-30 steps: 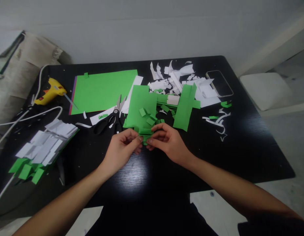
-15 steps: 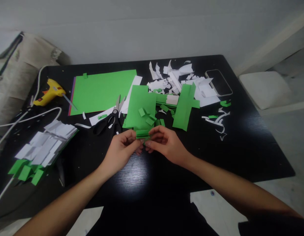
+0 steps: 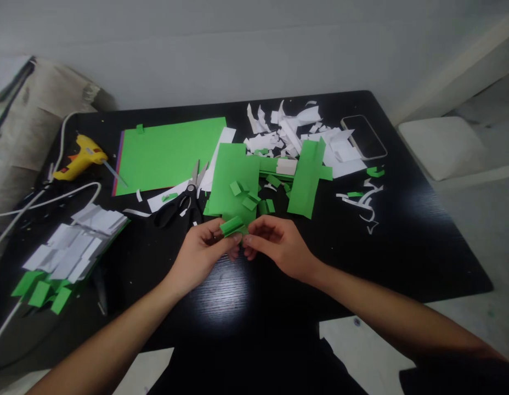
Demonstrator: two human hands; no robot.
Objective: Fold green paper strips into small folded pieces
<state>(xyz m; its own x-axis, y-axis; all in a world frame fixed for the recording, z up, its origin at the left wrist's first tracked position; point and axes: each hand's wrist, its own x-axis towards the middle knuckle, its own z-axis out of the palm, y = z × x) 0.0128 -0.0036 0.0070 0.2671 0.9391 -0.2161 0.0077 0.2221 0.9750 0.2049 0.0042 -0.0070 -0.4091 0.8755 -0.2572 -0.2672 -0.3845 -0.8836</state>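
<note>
My left hand [image 3: 201,252] pinches a small folded green paper piece [image 3: 231,225] between thumb and fingers, just above the black table [image 3: 402,241]. My right hand [image 3: 279,244] sits close beside it with curled fingers, its fingertips touching the same folded piece from the right. Right behind both hands lies a green paper sheet [image 3: 232,178] with several small green scraps on it. Black-handled scissors [image 3: 184,200] lie left of that sheet.
A big green sheet [image 3: 168,151] and a yellow glue gun [image 3: 77,158] with white cable lie far left. Cut white and green slips [image 3: 69,252] pile at the left edge. White scraps [image 3: 295,134], a green strip [image 3: 306,178] and a phone [image 3: 363,137] lie far right.
The folded green piece has tilted and shifted left into my left hand's pinch; earlier both hands held it flat between them. The hands stayed in about the same place.
</note>
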